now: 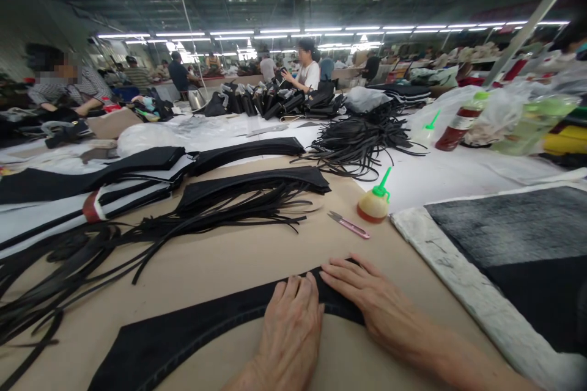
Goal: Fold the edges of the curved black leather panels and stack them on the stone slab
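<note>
A long curved piece of black fabric (206, 311) lies on the tan work surface in front of me, with a stitched-looking line along its inner curve. My left hand (292, 321) is on its middle, fingers bent and held together over the upper edge, fingertips partly hidden. Just to the right, my right hand (373, 293) rests on the piece's end with fingers stretched out flat and thumb near the left hand. Beyond the hands lie pink-handled thread snips (351, 226) and a squat bottle with a green spout (373, 203), holding amber liquid.
Stacked black curved pieces (252, 186) and loose black strips (220, 217) lie ahead and left. A heap of black strips (358, 137) sits farther back. At right is a pale-edged board (449, 256) with a dark top. Drink bottles (463, 121) stand behind; co-workers are beyond.
</note>
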`<action>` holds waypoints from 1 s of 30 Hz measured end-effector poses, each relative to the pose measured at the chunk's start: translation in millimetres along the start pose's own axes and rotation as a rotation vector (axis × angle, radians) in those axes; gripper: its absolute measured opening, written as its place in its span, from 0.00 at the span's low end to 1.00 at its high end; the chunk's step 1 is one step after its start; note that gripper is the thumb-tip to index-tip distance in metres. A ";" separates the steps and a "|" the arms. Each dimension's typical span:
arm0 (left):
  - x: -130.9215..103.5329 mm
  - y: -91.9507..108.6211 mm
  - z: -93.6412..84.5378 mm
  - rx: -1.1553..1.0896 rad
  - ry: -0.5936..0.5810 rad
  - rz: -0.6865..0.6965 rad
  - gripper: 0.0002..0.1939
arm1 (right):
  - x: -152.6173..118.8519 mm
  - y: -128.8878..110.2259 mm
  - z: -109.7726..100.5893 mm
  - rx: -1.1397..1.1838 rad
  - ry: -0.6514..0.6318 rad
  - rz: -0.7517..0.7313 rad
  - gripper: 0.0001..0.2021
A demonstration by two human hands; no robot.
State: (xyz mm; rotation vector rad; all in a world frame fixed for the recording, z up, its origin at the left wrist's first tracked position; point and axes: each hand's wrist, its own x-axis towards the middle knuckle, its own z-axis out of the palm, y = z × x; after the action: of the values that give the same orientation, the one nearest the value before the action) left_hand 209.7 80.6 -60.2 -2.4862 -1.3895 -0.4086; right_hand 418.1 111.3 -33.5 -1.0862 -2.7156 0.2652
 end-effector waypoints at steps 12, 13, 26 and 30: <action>-5.0 -9.8 -13.9 -0.275 -0.188 -0.139 0.25 | 17.2 -6.8 -6.2 -0.082 0.103 -0.095 0.35; -5.5 -9.2 -13.9 -0.274 -0.188 -0.137 0.25 | 16.8 -8.5 -0.2 -0.090 0.093 -0.121 0.35; -79.7 -67.7 -47.2 -0.230 -0.231 -0.438 0.24 | 13.1 16.3 39.5 -0.322 0.249 -0.294 0.39; -103.4 -81.0 -55.6 -0.257 -0.310 -0.457 0.27 | 9.5 33.1 55.7 -0.244 0.223 -0.259 0.41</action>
State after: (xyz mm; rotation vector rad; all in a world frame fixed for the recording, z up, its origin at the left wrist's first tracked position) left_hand 82.0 20.7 -39.3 -2.4895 -2.1698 -0.3124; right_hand 419.1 136.5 -94.0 -0.7504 -2.6908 -0.2209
